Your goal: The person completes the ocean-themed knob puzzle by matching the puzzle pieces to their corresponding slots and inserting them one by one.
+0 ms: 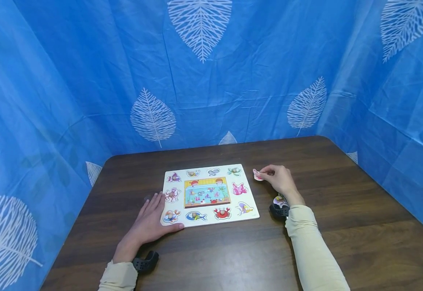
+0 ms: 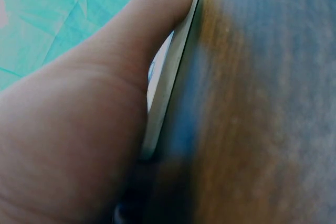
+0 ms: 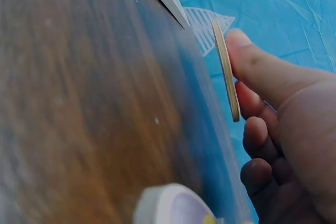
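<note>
A wooden sea-animal puzzle board lies flat on the table. My left hand rests at its left edge with fingers straight, the thumb along the front edge. Just right of the board, my right hand pinches a pink puzzle piece by its top side. In the right wrist view that piece stands edge-on, apart from the tabletop. Knobs show on several board pieces, such as the red crab and the blue striped fish.
Another puzzle piece with a knob lies on the table by my right wrist; it also appears as a blurred piece in the right wrist view. A blue curtain with white leaves hangs behind the dark wooden table.
</note>
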Demonstrator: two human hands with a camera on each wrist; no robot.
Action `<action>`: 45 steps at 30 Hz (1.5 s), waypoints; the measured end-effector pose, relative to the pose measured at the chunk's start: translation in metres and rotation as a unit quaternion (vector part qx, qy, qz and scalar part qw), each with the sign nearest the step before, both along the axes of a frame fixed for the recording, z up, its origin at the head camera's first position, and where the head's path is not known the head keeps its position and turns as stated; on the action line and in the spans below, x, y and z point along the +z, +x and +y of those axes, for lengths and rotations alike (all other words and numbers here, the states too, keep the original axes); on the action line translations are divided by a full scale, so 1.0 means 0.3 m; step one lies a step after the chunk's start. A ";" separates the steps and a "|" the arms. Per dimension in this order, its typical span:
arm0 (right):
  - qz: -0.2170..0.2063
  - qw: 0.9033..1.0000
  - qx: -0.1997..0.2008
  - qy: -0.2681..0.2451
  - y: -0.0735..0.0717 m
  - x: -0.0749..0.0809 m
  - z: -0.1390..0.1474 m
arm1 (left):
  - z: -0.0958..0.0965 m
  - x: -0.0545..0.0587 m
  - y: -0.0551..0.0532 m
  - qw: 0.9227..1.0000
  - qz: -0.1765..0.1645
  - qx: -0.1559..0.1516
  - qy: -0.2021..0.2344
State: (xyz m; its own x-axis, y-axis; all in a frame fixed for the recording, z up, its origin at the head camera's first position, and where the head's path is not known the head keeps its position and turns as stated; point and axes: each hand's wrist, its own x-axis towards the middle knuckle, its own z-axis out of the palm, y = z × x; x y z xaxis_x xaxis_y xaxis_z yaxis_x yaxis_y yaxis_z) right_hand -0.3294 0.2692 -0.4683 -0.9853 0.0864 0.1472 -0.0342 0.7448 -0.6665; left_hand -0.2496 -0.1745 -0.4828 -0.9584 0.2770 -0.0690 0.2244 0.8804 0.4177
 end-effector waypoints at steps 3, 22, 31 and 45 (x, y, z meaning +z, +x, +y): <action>-0.006 1.000 0.022 0.010 -0.002 -0.003 -0.011 | 0.001 0.002 0.002 1.000 -0.001 0.000 0.004; -0.036 0.992 0.118 0.009 0.007 0.010 -0.101 | 0.004 0.006 0.003 1.000 -0.009 0.003 0.008; -0.038 0.990 0.139 0.008 0.010 0.011 -0.144 | 0.009 0.014 0.002 1.000 -0.009 0.003 0.002; -0.045 0.988 0.150 0.014 0.009 0.007 -0.167 | 0.011 0.024 0.002 1.000 -0.012 0.006 0.003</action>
